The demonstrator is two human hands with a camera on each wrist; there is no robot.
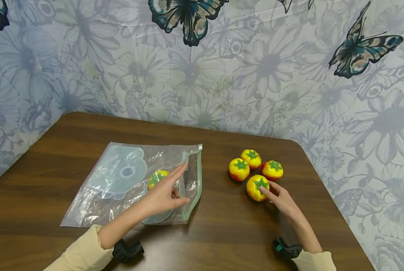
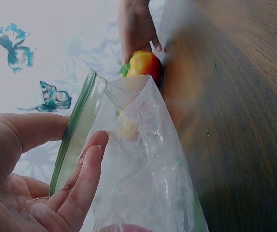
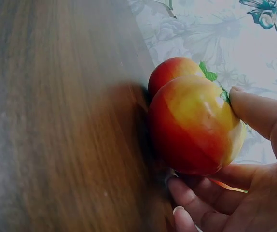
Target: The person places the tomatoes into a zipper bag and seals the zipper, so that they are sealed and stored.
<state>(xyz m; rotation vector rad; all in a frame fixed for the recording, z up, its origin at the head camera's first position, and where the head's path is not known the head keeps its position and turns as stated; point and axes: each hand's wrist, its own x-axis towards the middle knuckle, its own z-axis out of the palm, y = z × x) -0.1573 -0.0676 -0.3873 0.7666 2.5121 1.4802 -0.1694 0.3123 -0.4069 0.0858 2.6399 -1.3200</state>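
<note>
A clear zip bag (image 1: pixel 161 154) with a pale blue animal print and a green zip edge (image 1: pixel 199 177) lies on the table. One yellow-red toy tomato (image 1: pixel 157 176) shows in it, partly behind my left hand (image 1: pixel 158 197). The left wrist view has this hand's fingers (image 2: pixel 83 186) spread at the bag's mouth, touching the green edge and holding the mouth apart. My right hand (image 1: pixel 283 201) pinches another toy tomato (image 1: pixel 256 188) with a green leafy top, thumb near the leaves and fingers beneath. That tomato is at the table, right of the bag.
Three more toy tomatoes, a left one (image 1: pixel 238 170), a back one (image 1: pixel 251 158) and a right one (image 1: pixel 272 171), stand close behind the pinched one. The brown wooden table (image 1: pixel 222 233) meets a flower-and-butterfly wall covering (image 1: pixel 242 94) at the back.
</note>
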